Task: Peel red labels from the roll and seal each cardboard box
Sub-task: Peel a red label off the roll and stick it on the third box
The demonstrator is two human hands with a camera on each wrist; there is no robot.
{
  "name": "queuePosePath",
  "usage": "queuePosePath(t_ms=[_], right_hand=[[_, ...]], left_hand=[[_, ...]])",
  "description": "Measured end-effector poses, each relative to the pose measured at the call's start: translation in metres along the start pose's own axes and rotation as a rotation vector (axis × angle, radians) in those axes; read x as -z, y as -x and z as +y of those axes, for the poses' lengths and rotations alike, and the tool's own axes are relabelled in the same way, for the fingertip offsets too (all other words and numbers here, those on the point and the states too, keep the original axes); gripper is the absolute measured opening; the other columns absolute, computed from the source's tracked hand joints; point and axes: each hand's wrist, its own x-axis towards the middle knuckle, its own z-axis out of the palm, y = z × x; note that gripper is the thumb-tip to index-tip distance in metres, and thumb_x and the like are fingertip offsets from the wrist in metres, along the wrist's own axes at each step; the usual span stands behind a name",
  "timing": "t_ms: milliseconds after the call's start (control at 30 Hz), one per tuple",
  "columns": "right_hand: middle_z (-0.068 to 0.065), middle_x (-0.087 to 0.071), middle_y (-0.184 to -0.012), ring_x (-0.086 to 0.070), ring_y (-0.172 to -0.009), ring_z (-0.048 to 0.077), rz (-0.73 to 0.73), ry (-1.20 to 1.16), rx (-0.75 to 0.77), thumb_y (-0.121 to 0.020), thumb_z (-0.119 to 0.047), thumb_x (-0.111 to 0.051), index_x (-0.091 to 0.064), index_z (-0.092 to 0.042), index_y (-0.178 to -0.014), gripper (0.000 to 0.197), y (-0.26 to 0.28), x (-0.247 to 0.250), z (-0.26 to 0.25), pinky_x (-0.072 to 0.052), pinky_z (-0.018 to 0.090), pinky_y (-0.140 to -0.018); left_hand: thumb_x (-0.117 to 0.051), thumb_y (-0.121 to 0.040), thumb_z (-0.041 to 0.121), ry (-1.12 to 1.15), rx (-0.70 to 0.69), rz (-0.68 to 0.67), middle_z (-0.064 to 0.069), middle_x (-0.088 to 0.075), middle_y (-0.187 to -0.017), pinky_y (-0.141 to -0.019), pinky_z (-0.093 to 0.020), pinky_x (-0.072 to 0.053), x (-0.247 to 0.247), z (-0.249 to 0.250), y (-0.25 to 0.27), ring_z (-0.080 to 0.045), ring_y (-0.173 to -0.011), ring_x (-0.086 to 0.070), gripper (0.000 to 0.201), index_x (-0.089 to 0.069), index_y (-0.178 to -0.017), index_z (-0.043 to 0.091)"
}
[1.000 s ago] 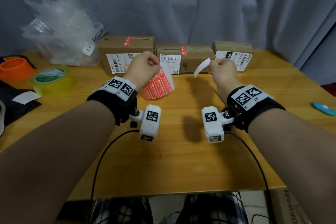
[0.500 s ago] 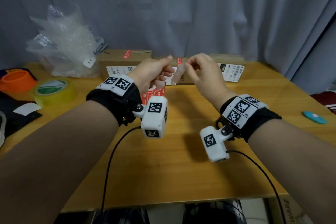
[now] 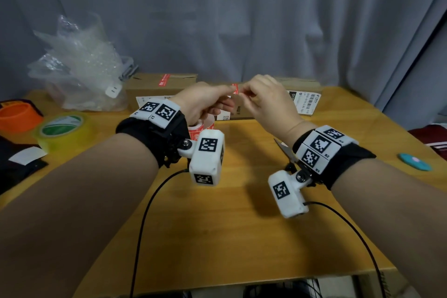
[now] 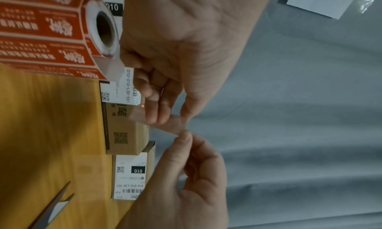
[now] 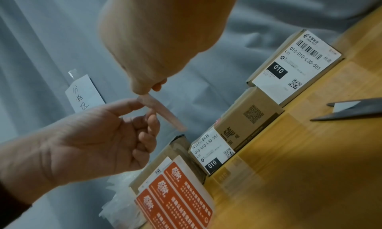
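While both hands (image 3: 200,101) (image 3: 268,101) pinch one peeled label strip (image 4: 159,123), each grip at opposite ends, roll (image 4: 62,33) below left palm.

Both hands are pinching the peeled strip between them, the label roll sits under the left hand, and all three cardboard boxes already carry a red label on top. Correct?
Not quite: in the head view only the left box and the middle box show a red label; the right box shows none. The rest holds: left hand and right hand pinch the strip, label roll beneath the left.
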Motion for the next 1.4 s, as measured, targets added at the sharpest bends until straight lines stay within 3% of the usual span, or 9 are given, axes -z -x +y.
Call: queuePosePath(t_ms=[133, 267, 500, 667, 833, 933, 1133, 1233, 1400], right_hand=[[0.006, -0.066, -0.087, -0.057, -0.084, 0.023, -0.067, -0.043, -0.022, -0.09, -0.02, -0.056, -0.067, -0.01, -0.093, 0.015, 0.002, 0.003, 0.01, -0.047, 0.035, -0.08], [0.003, -0.064, -0.098, -0.056, -0.087, 0.015, -0.107, -0.339, -0.259, -0.082, -0.01, -0.056, -0.064, -0.016, -0.108, 0.028, 0.004, 0.009, 0.022, -0.045, 0.024, -0.082], [-0.001, -0.066, -0.089, -0.058, -0.085, 0.011, -0.042, -0.675, -0.729, -0.086, -0.03, -0.064, -0.068, -0.014, -0.093, 0.018, -0.015, 0.009, 0.063, -0.046, 0.023, -0.078], [-0.005, -0.065, -0.071, -0.06, -0.064, -0.002, -0.058, -0.777, -0.74, -0.086, -0.018, -0.065, -0.065, -0.023, -0.07, 0.017, -0.023, 0.011, 0.095, -0.044, 0.012, -0.064], [0.005, -0.066, -0.08, -0.06, -0.073, 0.012, 0.013, -0.672, -0.738, -0.084, -0.018, -0.067, -0.063, -0.022, -0.068, 0.017, -0.028, 0.003, 0.139, -0.05, 0.024, -0.073], [0.004, -0.062, -0.09, -0.057, -0.081, 0.012, 0.061, -0.532, -0.731, -0.084, -0.022, -0.067, -0.067, -0.016, -0.076, 0.01, -0.031, -0.001, 0.165, -0.044, 0.013, -0.073], [0.006, -0.061, -0.092, -0.056, -0.082, 0.012, 0.196, -0.49, -0.722, -0.086, -0.018, -0.064, -0.068, -0.009, -0.084, 0.009, -0.038, -0.007, 0.209, -0.043, 0.013, -0.075], [0.006, -0.066, -0.087, -0.057, -0.077, 0.01, 0.201, -0.544, -0.779, -0.086, -0.018, -0.064, -0.063, -0.02, -0.074, 0.013, -0.04, -0.01, 0.228, -0.045, 0.018, -0.076], [-0.008, -0.058, -0.065, -0.051, -0.06, 0.003, 0.015, -0.595, -0.918, -0.091, -0.022, -0.059, -0.061, -0.021, -0.066, 0.024, -0.039, -0.008, 0.244, -0.041, 0.016, -0.061]], left_hand=[[-0.073, -0.075, 0.033, 0.039, -0.12, 0.048, 0.01, -0.067, -0.061, -0.054, -0.022, -0.034, -0.008, 0.004, -0.01, -0.006, -0.057, -0.048, 0.016, -0.069, -0.07, 0.018], [-0.064, -0.087, 0.027, 0.021, -0.279, 0.061, 0.008, -0.065, -0.08, -0.08, -0.026, -0.043, -0.017, 0.009, -0.016, -0.003, -0.075, -0.055, 0.013, -0.069, -0.085, 0.015], [-0.059, -0.091, 0.024, -0.074, -0.405, 0.013, 0.006, -0.065, -0.083, -0.069, -0.016, -0.038, -0.041, 0.024, -0.042, -0.003, -0.078, -0.056, 0.016, -0.068, -0.096, 0.011], [-0.06, -0.09, 0.025, -0.097, -0.419, -0.007, 0.006, -0.065, -0.081, -0.069, -0.018, -0.039, -0.064, 0.039, -0.068, -0.002, -0.075, -0.055, 0.02, -0.069, -0.097, 0.008], [-0.066, -0.086, 0.022, 0.061, -0.379, 0.023, -0.003, -0.069, -0.078, -0.073, -0.016, -0.045, -0.087, 0.053, -0.104, -0.005, -0.071, -0.06, 0.024, -0.073, -0.097, 0.002], [-0.066, -0.086, 0.023, 0.125, -0.36, 0.024, -0.004, -0.069, -0.076, -0.078, -0.022, -0.049, -0.103, 0.065, -0.124, -0.009, -0.069, -0.062, 0.026, -0.073, -0.094, -0.001], [-0.067, -0.083, 0.036, 0.137, -0.406, 0.061, -0.008, -0.075, -0.097, -0.097, -0.034, -0.049, -0.131, 0.079, -0.167, -0.017, -0.097, -0.069, 0.032, -0.075, -0.095, 0.008], [-0.065, -0.085, 0.039, -0.013, -0.408, 0.001, -0.008, -0.062, -0.126, -0.105, -0.034, -0.044, -0.137, 0.079, -0.187, -0.018, -0.118, -0.058, 0.054, -0.057, -0.127, 0.007], [-0.057, -0.076, 0.065, -1.076, -0.483, -0.192, -0.008, -0.016, -0.159, -0.119, -0.05, -0.006, -0.14, 0.067, -0.21, -0.028, -0.147, -0.012, 0.087, -0.022, -0.149, 0.032]])
